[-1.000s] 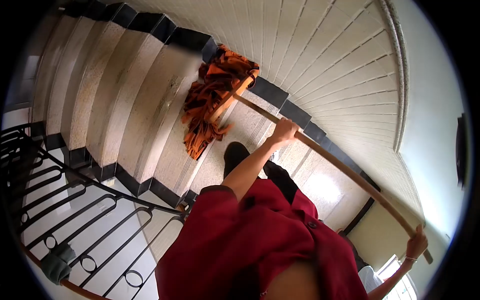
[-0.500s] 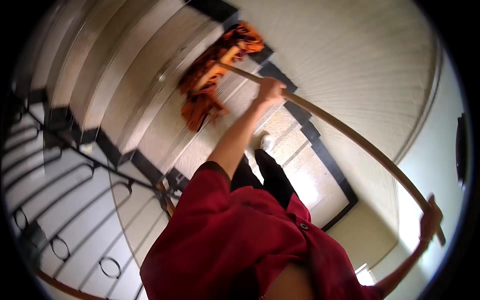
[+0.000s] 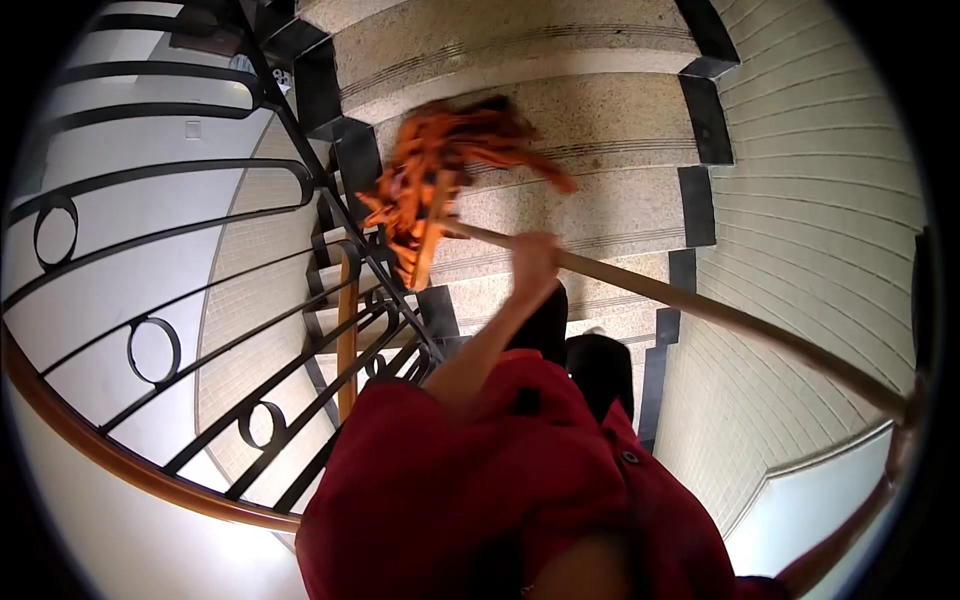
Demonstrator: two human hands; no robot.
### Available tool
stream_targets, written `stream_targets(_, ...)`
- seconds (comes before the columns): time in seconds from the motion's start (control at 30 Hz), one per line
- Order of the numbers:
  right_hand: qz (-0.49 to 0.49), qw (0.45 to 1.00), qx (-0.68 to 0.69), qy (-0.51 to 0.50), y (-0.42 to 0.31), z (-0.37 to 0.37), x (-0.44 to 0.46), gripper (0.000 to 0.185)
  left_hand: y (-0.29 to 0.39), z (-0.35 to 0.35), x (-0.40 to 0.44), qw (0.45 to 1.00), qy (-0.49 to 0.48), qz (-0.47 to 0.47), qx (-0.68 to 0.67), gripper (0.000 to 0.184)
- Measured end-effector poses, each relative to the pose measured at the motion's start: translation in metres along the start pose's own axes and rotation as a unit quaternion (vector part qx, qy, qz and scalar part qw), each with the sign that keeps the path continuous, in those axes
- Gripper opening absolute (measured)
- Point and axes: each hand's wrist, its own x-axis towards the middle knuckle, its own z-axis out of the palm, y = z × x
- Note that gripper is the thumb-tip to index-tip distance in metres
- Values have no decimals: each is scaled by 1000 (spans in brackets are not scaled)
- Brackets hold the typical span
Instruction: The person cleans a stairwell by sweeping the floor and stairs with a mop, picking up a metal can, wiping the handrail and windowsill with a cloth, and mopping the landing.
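A mop head of orange and dark cloth strips [image 3: 420,170] lies spread on the stairs near the railing side, its strips blurred. From its wooden crosspiece a long wooden handle [image 3: 700,305] runs to the right edge of view. My left hand [image 3: 536,262] is closed round the handle a short way from the mop head. At the far right, my right hand [image 3: 908,412] grips the handle's upper end, partly dim at the edge of view.
Stone steps [image 3: 600,110] with black side borders climb ahead. A black metal railing [image 3: 280,100] with a wooden handrail [image 3: 130,475] stands at the left. A tiled wall [image 3: 790,200] rises at the right. My feet are on the steps below.
The view has turned, bringing the railing nearer the middle. The mop head has moved from the wall side of the stairs to the railing side. Both hands still hold the handle.
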Motion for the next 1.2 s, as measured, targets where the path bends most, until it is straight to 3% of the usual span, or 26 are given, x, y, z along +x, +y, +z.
stream_targets(0.03,-12,998,10,62,-17,17,6,13,-16,-19,-9,999,42,-27,3,10)
stream_targets(0.07,-25,993,15,118,-45,21,17,14,-64,-9,-23,988,152,-24,32,18)
stream_targets(0.1,-39,984,18,173,-73,24,29,16,-95,-16,-34,984,152,-79,47,17)
stream_targets(0.13,-41,978,37,200,-101,7,37,14,-126,-23,-43,979,203,-10,28,18)
stream_targets(0.17,-43,971,55,227,-129,-10,45,13,-143,-30,-47,972,234,-27,-4,23)
stream_targets(0.2,-30,968,95,231,-138,-10,37,13,-133,-36,-42,963,258,47,67,25)
stream_targets(0.23,-28,967,94,234,-140,-9,22,14,-118,-34,-36,965,240,89,52,28)
stream_targets(0.3,0,975,117,190,-146,2,-22,17,-79,-31,-41,981,158,54,101,32)
stream_targets(0.33,21,966,121,227,-149,42,-52,21,-58,-15,-45,972,179,120,92,33)
stream_targets(0.47,169,963,192,89,-161,108,-195,25,8,41,-83,976,0,141,166,34)
stream_targets(0.5,200,958,196,57,-166,113,-233,26,36,53,-88,970,-10,186,156,34)
stream_targets(0.63,291,924,230,-97,-169,172,-383,20,128,147,-89,957,-143,219,128,26)
stream_targets(0.67,325,908,224,-143,-178,166,-430,19,138,170,-94,939,-149,288,113,25)
stream_targets(0.73,385,860,213,-260,-198,139,-517,18,189,208,-104,905,-273,317,73,22)
stream_targets(0.8,446,813,193,-321,-227,91,-596,17,207,263,-132,873,-293,390,19,18)
stream_targets(0.87,458,767,177,-412,-251,63,-672,19,242,309,-163,847,-368,384,12,10)
stream_targets(0.97,479,714,189,-475,-263,22,-675,23,260,370,-200,812,-390,435,-4,7)
stream_targets(1.07,499,722,160,-451,-275,17,-676,25,254,400,-212,780,-429,455,-1,8)
stream_targets(1.1,495,707,156,-480,-280,24,-675,26,246,410,-211,763,-465,442,81,8)
stream_targets(1.13,481,699,184,-497,-282,32,-657,25,236,406,-204,788,-454,415,10,7)
stream_targets(1.2,450,688,234,-519,-294,60,-613,21,196,417,-171,800,-461,378,62,7)
